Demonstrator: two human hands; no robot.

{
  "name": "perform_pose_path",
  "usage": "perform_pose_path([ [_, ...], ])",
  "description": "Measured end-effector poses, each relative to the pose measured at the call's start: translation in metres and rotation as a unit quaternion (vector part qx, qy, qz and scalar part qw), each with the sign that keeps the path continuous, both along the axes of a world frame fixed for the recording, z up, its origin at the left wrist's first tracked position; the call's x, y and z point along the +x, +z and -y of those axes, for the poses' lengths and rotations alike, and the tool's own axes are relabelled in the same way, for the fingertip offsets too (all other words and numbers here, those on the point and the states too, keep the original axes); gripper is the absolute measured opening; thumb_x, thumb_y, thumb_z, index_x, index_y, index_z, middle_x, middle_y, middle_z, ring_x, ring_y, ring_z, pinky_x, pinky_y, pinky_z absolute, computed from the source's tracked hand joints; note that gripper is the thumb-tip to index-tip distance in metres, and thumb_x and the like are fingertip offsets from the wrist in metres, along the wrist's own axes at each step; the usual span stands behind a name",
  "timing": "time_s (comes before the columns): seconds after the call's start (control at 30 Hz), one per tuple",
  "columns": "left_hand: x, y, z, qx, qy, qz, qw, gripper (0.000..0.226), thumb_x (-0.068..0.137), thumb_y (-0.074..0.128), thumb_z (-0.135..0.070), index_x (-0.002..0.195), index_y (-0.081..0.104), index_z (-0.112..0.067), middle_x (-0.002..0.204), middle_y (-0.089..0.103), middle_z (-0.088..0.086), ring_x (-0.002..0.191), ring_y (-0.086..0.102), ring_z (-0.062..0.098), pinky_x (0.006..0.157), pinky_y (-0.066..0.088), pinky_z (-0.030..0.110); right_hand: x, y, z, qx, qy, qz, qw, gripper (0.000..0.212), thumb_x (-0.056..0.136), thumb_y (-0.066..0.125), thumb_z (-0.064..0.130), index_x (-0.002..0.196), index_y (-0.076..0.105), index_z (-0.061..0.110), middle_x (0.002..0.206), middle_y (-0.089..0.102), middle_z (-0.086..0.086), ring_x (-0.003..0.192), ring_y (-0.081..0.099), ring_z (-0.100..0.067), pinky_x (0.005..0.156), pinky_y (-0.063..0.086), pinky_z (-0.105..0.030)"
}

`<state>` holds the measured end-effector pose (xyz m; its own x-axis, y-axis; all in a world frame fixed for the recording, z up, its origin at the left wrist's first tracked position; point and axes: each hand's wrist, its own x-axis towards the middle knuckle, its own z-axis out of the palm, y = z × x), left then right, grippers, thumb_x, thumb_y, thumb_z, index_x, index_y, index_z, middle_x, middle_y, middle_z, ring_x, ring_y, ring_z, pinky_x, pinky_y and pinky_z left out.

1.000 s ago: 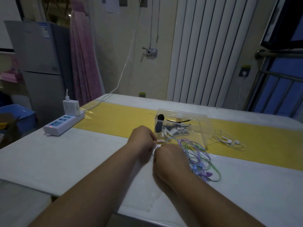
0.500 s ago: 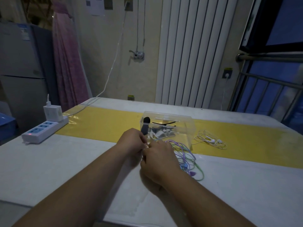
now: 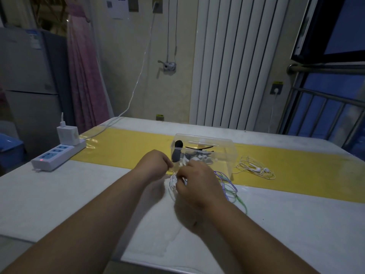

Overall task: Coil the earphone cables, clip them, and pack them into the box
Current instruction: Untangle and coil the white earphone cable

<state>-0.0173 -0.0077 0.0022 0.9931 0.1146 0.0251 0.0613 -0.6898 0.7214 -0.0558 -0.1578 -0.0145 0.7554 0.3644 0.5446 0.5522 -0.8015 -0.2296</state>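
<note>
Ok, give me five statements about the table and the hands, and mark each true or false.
1. The left hand and right hand hold a thin white cable in front of the clear box. True.
2. The clear box is empty. False: it holds dark and white items.
3. White earphones lie loose on the yellow runner, right of the box. True.
4. The power strip sits at the table's right end. False: it is on the left, with a white charger plugged in.
5. The purple and green cables are packed in the box. False: they lie on the table beside the right hand.
</note>
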Motion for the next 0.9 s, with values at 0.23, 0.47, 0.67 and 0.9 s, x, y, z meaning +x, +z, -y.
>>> perform_pose_path([
  [0.23,-0.009,0.020,0.030,-0.031,-0.035,0.095,0.994,0.042,0.080,0.046,0.007,0.071,0.067,-0.028,0.091,0.070,0.002,0.089,0.065,0.023,0.075,0.055,0.036,0.009,0.016,0.035,0.086,-0.091,-0.049,0.991,0.019,0.086,0.052,0.021,0.083,0.070,0.014,0.087,0.059,-0.002,0.084,0.052,-0.021,0.067,0.040,-0.032],
  [0.47,-0.013,0.021,0.095,-0.024,-0.111,0.140,0.984,0.023,0.088,0.056,-0.007,0.099,0.074,-0.018,0.105,0.071,-0.002,0.099,0.063,0.014,0.087,0.051,0.030,0.015,0.017,0.094,0.101,-0.179,-0.059,0.977,0.020,0.084,0.053,0.020,0.087,0.073,0.015,0.092,0.062,-0.008,0.089,0.056,-0.028,0.075,0.046,-0.036],
  [0.67,-0.006,0.007,0.154,0.022,-0.156,0.146,0.977,0.031,0.090,0.055,-0.005,0.113,0.070,-0.018,0.112,0.069,0.001,0.105,0.062,0.017,0.089,0.049,0.028,0.023,0.006,0.145,0.073,-0.244,-0.090,0.963,0.024,0.083,0.052,0.019,0.094,0.073,0.020,0.099,0.064,-0.007,0.095,0.057,-0.028,0.081,0.047,-0.036],
  [0.9,0.018,0.009,0.210,0.119,-0.184,0.166,0.962,0.052,0.088,0.048,0.003,0.136,0.053,-0.018,0.130,0.059,0.008,0.118,0.055,0.023,0.093,0.043,0.029,0.046,-0.009,0.198,0.076,-0.289,-0.143,0.943,0.048,0.079,0.061,0.025,0.127,0.058,0.024,0.122,0.055,-0.006,0.112,0.052,-0.029,0.091,0.045,-0.037],
])
